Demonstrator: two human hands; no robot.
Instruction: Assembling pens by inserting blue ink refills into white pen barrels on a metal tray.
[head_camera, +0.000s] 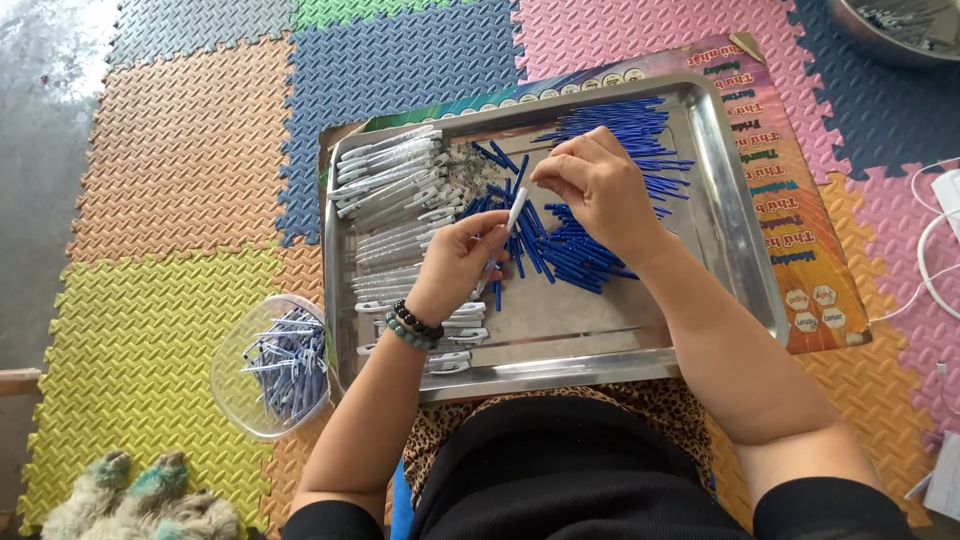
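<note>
A steel tray (745, 250) lies in front of me on a colourful printed board. My left hand (458, 262) holds a white pen barrel (515, 212) upright over the tray. My right hand (600, 185) pinches the barrel's top end with its fingertips. Several white pen barrels (390, 170) lie in rows along the tray's left side. A heap of blue pen parts (590, 250) fills the tray's middle and far right. Bead bracelets circle my left wrist.
A clear plastic bowl (232, 385) with several finished pens stands left of the tray on the foam puzzle mats (180, 150). A metal bowl (900, 30) sits at the far right corner. White cables (935, 265) lie at the right edge.
</note>
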